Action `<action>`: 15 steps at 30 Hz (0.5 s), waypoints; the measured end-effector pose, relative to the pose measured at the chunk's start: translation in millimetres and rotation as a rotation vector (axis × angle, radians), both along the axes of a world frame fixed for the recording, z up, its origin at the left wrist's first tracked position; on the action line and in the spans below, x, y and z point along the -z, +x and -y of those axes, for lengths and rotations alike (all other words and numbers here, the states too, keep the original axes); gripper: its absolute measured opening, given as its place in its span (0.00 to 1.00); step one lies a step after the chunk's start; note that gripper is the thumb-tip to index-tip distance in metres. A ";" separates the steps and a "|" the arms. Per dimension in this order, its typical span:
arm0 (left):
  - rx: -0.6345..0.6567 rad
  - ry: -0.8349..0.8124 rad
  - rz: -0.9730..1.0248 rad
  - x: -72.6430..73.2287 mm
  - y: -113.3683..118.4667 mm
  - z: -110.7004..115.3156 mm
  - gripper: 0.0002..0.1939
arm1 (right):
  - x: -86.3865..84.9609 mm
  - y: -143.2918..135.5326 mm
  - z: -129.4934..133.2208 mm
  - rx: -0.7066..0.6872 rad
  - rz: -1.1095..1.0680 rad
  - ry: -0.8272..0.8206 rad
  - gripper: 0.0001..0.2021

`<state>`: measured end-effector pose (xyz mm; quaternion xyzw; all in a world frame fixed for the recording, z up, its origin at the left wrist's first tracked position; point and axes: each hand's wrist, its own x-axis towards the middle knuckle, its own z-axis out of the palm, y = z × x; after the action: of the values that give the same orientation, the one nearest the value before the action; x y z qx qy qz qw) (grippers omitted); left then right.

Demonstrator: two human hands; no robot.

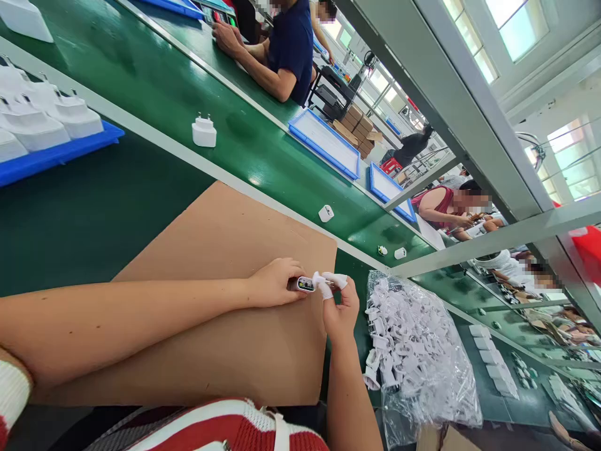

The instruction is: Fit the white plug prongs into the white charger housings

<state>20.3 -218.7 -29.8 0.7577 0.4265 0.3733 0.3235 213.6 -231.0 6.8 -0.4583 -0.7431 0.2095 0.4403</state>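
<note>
My left hand (279,282) is closed around a white charger housing (306,284), whose open end faces right and shows a circuit board inside. Close beside that open end, my right hand (342,310) pinches a small white plug cover with metal pins (320,279). White finger cots sit on the right thumb and forefinger. Whether the cover touches the housing, I cannot tell. Both hands are over a brown cardboard sheet (225,244) on the green bench. Right of them lies a clear plastic bag (422,351) full of white plastic plug parts.
A green conveyor belt (263,169) runs past the bench, carrying a white charger (204,131) and a few smaller pieces. On the left, a blue tray (61,153) holds several chargers. A metal frame beam (451,106) slants overhead. Several people sit across the belt, near blue-rimmed trays (323,143).
</note>
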 end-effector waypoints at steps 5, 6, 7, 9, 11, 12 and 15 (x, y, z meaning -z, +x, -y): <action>0.018 0.023 0.011 2.1 -0.1 -1.3 0.11 | -4.2 -2.6 0.4 -0.131 0.448 0.195 0.16; 0.020 0.021 0.020 1.5 -0.3 -1.2 0.11 | -5.1 -3.2 0.1 -0.143 0.472 0.194 0.17; 0.021 0.014 0.025 0.7 -0.6 -1.0 0.11 | -6.1 -3.4 -0.1 -0.149 0.477 0.195 0.18; 0.019 -0.011 0.018 -1.5 -1.1 -0.4 0.11 | -8.0 -3.0 -0.2 -0.146 0.462 0.219 0.19; 0.016 -0.028 0.005 -3.5 -1.4 -0.1 0.11 | -9.9 -2.1 0.0 -0.135 0.457 0.240 0.19; 0.016 -0.031 0.003 -4.1 -1.5 -0.2 0.11 | -10.8 -1.7 0.1 -0.138 0.465 0.237 0.19; 0.019 -0.036 0.018 -4.0 -1.2 -1.0 0.11 | -12.9 -2.4 -0.2 -0.169 0.526 0.198 0.21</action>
<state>19.1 -217.7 -25.8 0.7524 0.4231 0.3692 0.3443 211.2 -230.8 19.7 -0.3880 -0.8841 0.0459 0.2563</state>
